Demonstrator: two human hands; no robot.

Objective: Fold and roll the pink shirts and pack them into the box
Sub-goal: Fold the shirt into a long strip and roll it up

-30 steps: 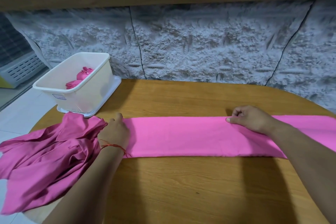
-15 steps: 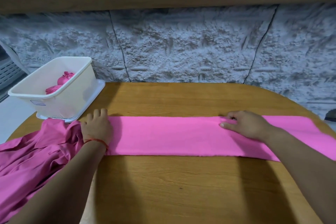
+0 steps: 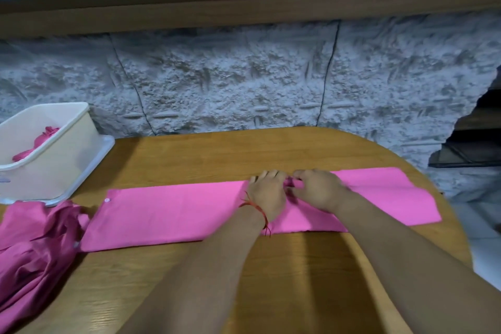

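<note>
Head view: shirt [image 3: 176,214] lies as one long flat strip across the table [image 3: 189,160]. Matte cloth, square edges, white snap [image 3: 107,200] near its left end. My left hand [image 3: 267,198] and right hand [image 3: 317,190] sit side by side on the far edge, mid-strip. Right fingers are curled, pinching a small ridge of cloth. Left fingers are bent over the edge; blur, can't tell if they grip.

My read: even out that edge, then roll tight from one end. Keep the sides aligned or the roll cones.

Box [image 3: 67,149]: rigid white plastic, far left, rolls [image 3: 40,141] inside. Loose pile [image 3: 32,247], darker and shinier, sits at the table's left edge.
</note>
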